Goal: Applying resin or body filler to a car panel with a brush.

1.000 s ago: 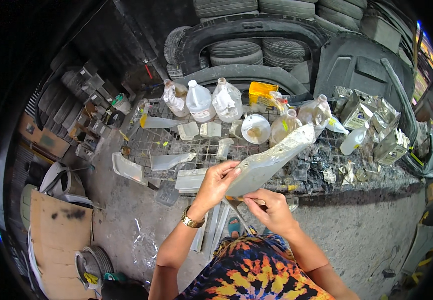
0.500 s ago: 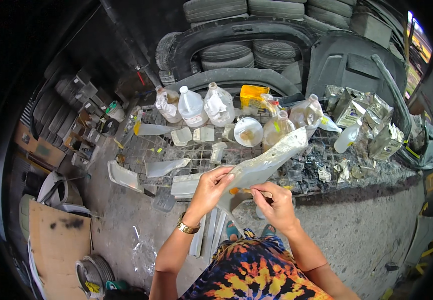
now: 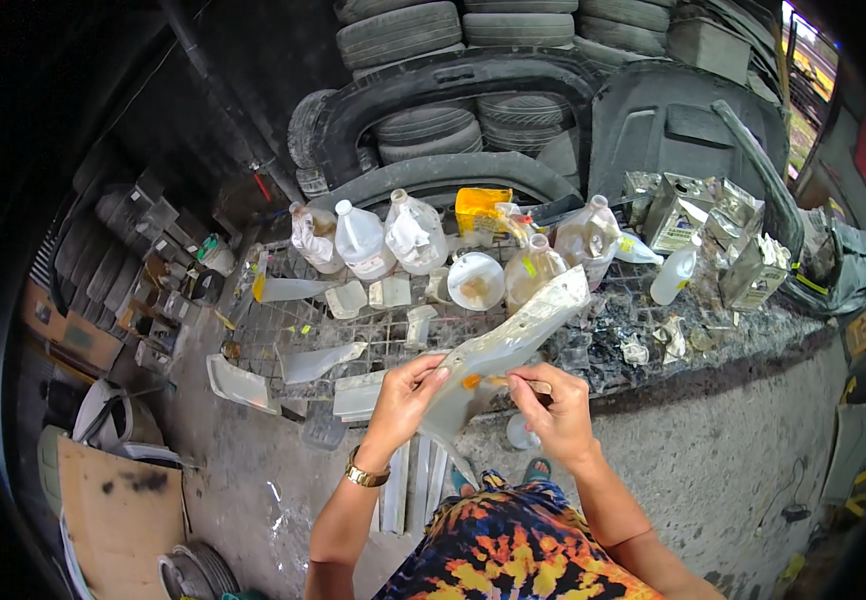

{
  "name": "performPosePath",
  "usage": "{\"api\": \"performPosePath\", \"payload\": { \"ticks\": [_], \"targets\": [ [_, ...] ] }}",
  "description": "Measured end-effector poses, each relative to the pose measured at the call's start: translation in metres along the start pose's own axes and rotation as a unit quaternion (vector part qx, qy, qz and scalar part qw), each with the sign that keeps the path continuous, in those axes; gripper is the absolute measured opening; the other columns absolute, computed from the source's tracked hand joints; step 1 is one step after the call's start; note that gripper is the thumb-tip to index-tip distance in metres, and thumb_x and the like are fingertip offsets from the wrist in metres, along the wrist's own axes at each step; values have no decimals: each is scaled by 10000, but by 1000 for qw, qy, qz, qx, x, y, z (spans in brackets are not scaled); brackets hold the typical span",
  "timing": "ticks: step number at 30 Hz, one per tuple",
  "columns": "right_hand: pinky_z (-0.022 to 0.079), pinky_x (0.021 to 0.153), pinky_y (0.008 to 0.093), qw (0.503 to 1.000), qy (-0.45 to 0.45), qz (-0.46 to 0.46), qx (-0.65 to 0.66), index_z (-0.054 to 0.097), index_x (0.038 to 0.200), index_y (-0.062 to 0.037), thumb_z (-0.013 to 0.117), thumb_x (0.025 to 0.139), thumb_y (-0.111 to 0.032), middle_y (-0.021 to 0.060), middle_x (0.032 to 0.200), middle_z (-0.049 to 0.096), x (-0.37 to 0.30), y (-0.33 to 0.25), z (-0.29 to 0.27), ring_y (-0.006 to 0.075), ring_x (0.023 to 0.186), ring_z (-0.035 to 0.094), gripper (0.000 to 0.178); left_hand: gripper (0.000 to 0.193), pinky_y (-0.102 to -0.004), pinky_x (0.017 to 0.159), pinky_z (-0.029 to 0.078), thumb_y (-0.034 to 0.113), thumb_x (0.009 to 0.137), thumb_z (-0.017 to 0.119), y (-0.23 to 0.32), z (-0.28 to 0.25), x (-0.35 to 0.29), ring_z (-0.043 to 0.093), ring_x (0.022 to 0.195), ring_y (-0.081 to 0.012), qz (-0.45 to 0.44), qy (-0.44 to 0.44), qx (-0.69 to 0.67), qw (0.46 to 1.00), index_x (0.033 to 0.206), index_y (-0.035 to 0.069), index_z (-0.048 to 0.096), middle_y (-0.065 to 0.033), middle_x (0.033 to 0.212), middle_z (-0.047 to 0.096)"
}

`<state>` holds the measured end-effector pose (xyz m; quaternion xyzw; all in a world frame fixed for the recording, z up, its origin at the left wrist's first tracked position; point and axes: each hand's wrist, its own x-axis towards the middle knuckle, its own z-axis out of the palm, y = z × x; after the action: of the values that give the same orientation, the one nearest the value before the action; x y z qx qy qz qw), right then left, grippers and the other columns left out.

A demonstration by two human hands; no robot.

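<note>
A long, curved whitish-grey moulded panel hangs in front of me, its wide far end tilted up to the right above the bench. My left hand pinches its left edge, thumb on top. In my right hand, fingers are closed round a small brush with a pale handle. Its orange tip rests at or just over the panel's inner face, close to my left fingers; contact is hard to make out.
A mesh-topped bench lies beyond the panel. On it stand several plastic jugs, a white tub, a yellow container, metal cans and other moulded pieces. Tyres are stacked behind. Cardboard leans at left.
The panel and both hands sit slightly lower and to the left in view, as does the bench. The brush tip stays near the same part of the panel. Both grips are unchanged.
</note>
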<state>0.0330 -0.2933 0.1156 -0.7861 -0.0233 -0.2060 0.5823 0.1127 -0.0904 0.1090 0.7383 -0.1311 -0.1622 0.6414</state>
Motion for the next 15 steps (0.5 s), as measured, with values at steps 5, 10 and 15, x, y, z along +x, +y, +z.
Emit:
{"api": "performPosePath", "payload": {
  "ticks": [5,10,15],
  "targets": [
    [486,550,249,999,23,14,18,645,912,37,649,850,-26,126,778,657,0,5,-3,132,617,617,89,261,-224,753,478,112,921,612,-6,-2,-1,593,861,-66,0,10,6,1000,1118,-58,609,-57,976,676],
    [455,520,226,998,58,26,28,653,904,31,644,848,-12,82,706,646,-1,10,-7,76,574,570,70,268,-224,750,478,117,915,624,-11,-2,-1,593,857,-67,8,19,16,1000,1119,-56,610,-53,962,673],
    [473,548,215,996,83,14,14,663,904,27,623,871,-32,47,673,656,-2,14,-16,76,603,607,79,277,-225,756,477,124,913,627,-13,-4,-4,594,850,-70,2,26,16,1000,1125,-54,610,-50,957,673]
  ]
}}
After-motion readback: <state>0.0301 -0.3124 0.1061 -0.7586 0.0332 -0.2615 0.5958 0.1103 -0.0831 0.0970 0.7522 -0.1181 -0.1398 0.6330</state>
